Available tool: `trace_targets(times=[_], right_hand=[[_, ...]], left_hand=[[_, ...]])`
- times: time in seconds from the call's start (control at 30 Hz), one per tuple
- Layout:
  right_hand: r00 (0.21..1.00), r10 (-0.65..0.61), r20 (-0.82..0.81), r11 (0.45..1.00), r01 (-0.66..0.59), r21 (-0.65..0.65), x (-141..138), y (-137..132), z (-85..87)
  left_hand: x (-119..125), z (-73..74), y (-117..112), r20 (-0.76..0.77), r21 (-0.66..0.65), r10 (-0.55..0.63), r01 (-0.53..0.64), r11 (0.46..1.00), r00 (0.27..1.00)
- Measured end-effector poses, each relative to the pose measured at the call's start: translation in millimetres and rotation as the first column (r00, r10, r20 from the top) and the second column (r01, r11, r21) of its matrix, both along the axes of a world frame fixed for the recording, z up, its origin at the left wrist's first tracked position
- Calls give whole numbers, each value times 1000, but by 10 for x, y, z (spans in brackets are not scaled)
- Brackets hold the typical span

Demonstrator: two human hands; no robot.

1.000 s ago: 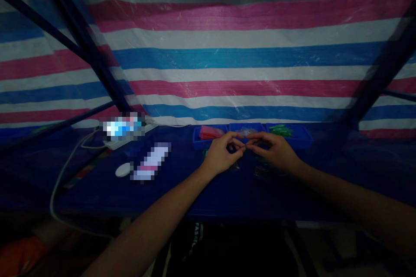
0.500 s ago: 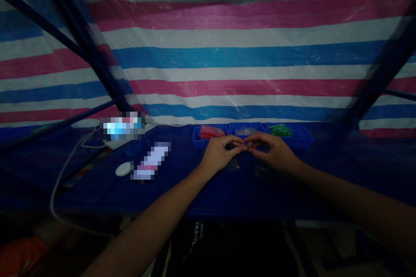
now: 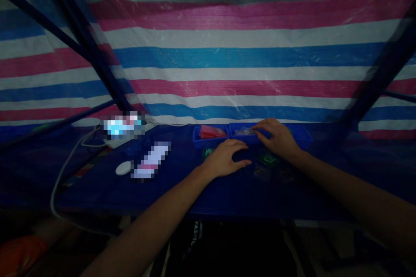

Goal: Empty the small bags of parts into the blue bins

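My left hand (image 3: 225, 158) rests low over the blue table, its thumb and fingers apart around nothing. Beside its wrist lies a small green item (image 3: 208, 152). My right hand (image 3: 276, 137) reaches to the middle blue bin (image 3: 238, 139), with its fingertips at the small clear plastic packets (image 3: 243, 131) inside. A gap shows between its thumb and fingers, and I make out nothing held there. Below this hand are a green packet (image 3: 267, 158) and a small clear packet (image 3: 261, 173), dim in the poor light. The right hand hides most of the right bin (image 3: 303, 137).
Red packets (image 3: 211, 132) fill the left bin (image 3: 203, 143). Toward the left are a blurred-out phone (image 3: 152, 160), a white round object (image 3: 124, 168) and a power strip (image 3: 113, 143) with a white cable (image 3: 60, 169). Behind hangs a striped tarp (image 3: 227, 56) between blue metal posts.
My hands, fingertips together before, have parted. The right hand has moved forward to the middle bin; the left has opened and dropped slightly. Green packets on the table now show.
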State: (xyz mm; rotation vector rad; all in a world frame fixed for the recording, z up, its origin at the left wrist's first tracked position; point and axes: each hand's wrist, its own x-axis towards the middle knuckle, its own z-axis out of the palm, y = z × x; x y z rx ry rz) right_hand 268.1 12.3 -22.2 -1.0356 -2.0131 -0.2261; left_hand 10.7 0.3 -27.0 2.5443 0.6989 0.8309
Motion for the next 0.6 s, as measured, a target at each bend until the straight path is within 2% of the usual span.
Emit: trace_targets(times=[0.13,0.27,0.4,0.5,0.6], right_hand=[[970,-3,244,998,19,-63,31,73,-74],[976,-4,218,998,18,-63,7,41,-76],[982,55,183,998,-47,-47,-58,-71,7],[967,149,204,988,-139,-63,-114,-177,74],[953,181,243,983,-165,-86,-132,-261,106]], left_hand=[[-15,-16,16,-118,-7,-48,48,999,992],[-17,-34,47,-145,28,-54,59,998,988],[-18,-27,58,-137,61,-55,64,996,989],[-26,-8,53,-136,82,-9,20,996,991],[-35,6,51,-131,93,40,-28,995,991]])
